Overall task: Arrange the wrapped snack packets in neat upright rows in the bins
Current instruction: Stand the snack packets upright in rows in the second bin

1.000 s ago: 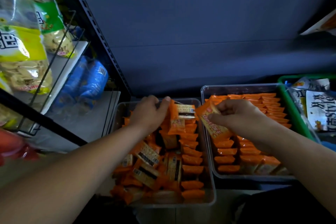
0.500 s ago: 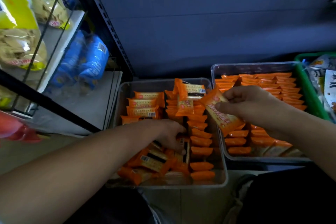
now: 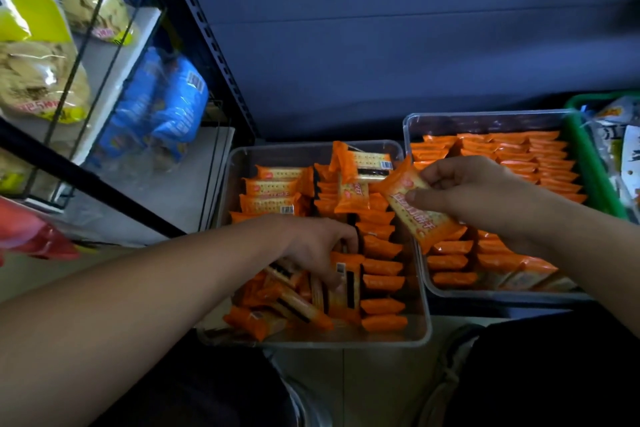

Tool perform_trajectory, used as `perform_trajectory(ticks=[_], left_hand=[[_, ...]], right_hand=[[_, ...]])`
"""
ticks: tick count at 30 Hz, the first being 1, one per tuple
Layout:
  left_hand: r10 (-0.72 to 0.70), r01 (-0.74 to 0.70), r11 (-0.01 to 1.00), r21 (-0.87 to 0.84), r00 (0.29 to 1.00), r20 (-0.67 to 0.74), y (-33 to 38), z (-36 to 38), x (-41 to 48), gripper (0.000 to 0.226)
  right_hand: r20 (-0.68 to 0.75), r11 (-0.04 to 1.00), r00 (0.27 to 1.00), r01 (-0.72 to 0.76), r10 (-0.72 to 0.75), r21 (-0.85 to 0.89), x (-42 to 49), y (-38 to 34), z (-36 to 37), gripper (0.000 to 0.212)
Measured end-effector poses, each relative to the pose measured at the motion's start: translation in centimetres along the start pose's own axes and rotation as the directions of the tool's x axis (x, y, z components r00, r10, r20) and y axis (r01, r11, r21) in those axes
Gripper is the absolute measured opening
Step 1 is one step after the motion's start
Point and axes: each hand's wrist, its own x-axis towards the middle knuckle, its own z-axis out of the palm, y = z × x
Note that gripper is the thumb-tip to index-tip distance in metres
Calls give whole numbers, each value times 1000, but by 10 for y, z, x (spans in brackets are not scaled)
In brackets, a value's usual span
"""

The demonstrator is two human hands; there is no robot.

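Digging into the left bin point(image 3: 346, 343), your left hand point(image 3: 311, 243) curls its fingers among loose packets point(image 3: 277, 312) beside an upright row point(image 3: 382, 274); whether they grip anything is unclear. Your right hand point(image 3: 481, 198) pinches one packet point(image 3: 429, 222) in its fingers over the seam with the right bin point(image 3: 485, 115), which is packed with upright rows point(image 3: 547, 166).

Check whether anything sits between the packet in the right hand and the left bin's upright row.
Nothing visible does. The packet in the right hand is held over the right wall of the left bin, next to the upright row. The left hand rests beside that row, and loose packets lie over its far end.
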Motion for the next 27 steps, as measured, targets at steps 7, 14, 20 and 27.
perform_trajectory(ticks=[7,14,20,27], left_hand=[[24,-22,1000,11,972,-232,7,-20,-50,48],[-203,97,974,-202,766,-610,-36,-12,-100,28],[-366,60,924,-377,426,-827,-57,-4,-110,37],[-143,250,967,-50,370,-918,-74,-7,-83,38]], right_hand=[[-6,1000,1000,16,-16,18,-4,-1,2,11],[0,995,999,35,-35,89,-2,-9,18,14],[6,987,1000,-16,15,162,15,-15,44,32],[98,958,994,-80,55,276,16,-17,48,28]])
